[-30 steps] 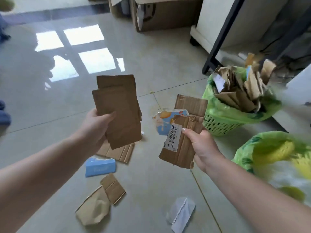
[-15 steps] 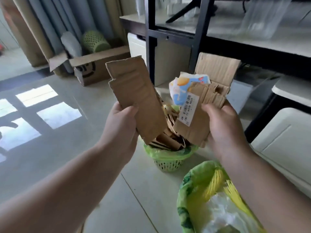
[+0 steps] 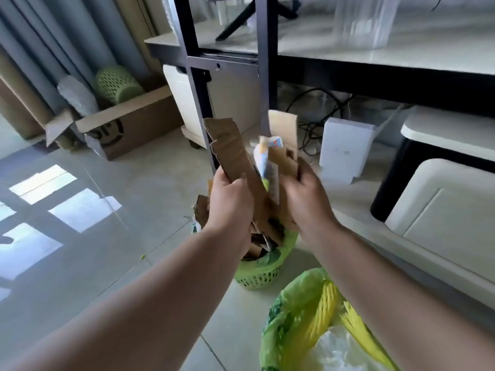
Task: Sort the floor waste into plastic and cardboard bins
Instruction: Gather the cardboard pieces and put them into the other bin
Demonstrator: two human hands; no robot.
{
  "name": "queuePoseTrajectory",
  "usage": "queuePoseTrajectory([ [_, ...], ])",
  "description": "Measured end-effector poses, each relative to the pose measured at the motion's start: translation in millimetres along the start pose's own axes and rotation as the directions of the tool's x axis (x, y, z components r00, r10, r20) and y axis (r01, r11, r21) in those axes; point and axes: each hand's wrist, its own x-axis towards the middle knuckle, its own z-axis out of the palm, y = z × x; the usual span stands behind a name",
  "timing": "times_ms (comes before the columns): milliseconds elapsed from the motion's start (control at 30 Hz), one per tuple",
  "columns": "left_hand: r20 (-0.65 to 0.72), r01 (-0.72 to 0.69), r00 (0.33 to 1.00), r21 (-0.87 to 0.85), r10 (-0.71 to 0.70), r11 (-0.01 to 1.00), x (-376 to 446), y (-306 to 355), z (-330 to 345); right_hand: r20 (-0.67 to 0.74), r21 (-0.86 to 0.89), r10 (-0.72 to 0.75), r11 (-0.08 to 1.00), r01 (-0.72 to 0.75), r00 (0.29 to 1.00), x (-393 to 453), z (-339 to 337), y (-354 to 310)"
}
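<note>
Left hand (image 3: pixel 230 202) grip clenched on cardboard strip (image 3: pixel 233 153); right hand (image 3: pixel 305 202) grip clenched on cardboard stack (image 3: pixel 284 145) with printed scrap. Both above green bin (image 3: pixel 257 274), already full. Lower pieces edge-first, press down, release low; avoid spill toward bag (image 3: pixel 300 317).

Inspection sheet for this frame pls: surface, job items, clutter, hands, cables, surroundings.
Surface: glossy tiled floor, window glare.
Job's things: green basket stuffed with cardboard; second green-lined bin holding plastic.
Clutter: open cardboard box by the curtains.
Hands: left hand grips a brown cardboard strip; right hand grips mixed cardboard pieces, both above the basket.
Cables: black cables under the desk.
Surroundings: black-framed desk, white cabinet.
</note>
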Motion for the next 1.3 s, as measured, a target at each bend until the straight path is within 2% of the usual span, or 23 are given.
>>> queuePoseTrajectory([
  [67,0.034,0.023,0.999,0.066,-0.025,0.998,2,-7,-3,0.061,-0.013,-0.024,1.0,0.024,0.998,-3,13,9],
  [233,0.114,0.12,0.983,0.177,-0.141,0.977,11,-11,-18,0.232,0.002,-0.191,0.981,0.196,0.954,-9,34,21],
  [300,0.115,0.167,0.974,0.217,-0.195,0.962,19,-7,-27,0.279,-0.004,-0.196,0.979,0.205,0.94,-8,37,29],
  [467,0.193,0.262,0.927,0.285,-0.323,0.922,34,7,-48,0.3,-0.094,-0.053,0.992,0.085,0.952,-6,35,54],
  [567,0.191,0.157,0.941,0.49,-0.281,0.857,41,6,-54,0.351,-0.078,0.085,0.995,-0.062,0.932,-5,31,55],
  [633,0.193,0.081,0.954,0.564,-0.227,0.822,43,1,-56,0.395,-0.059,0.151,0.989,-0.139,0.906,-5,26,53],
  [733,0.203,-0.046,0.971,0.68,-0.127,0.732,48,-7,-59,0.425,-0.063,0.069,0.997,-0.047,0.903,-6,19,50],
  [800,0.209,-0.099,0.974,0.754,-0.093,0.649,54,-13,-61,0.393,-0.137,0.03,0.99,0.026,0.919,-5,23,51],
  [900,0.161,-0.093,0.98,0.887,-0.115,0.451,63,-21,-65,0.423,-0.301,0.034,0.948,0.105,0.905,-1,33,60],
  [967,0.118,-0.058,0.983,0.928,-0.144,0.367,66,-25,-68,0.451,-0.358,0.119,0.932,0.058,0.884,-2,39,61],
  [1033,0.076,0.001,0.983,0.907,-0.166,0.422,67,-26,-69,0.436,-0.382,0.158,0.924,0.023,0.886,-3,39,61],
  [1167,0.03,0.099,0.983,0.749,-0.182,0.656,59,-9,-69,0.342,-0.354,0.105,0.935,0.024,0.934,-8,31,51],
  [1233,0.087,0.069,0.983,0.636,-0.16,0.768,45,5,-75,0.321,-0.341,0.076,0.939,0.04,0.944,-15,26,41],
  [1300,0.163,0.003,0.98,0.567,-0.116,0.823,20,17,-89,0.247,-0.328,-0.009,0.94,0.092,0.969,-25,23,30],
])
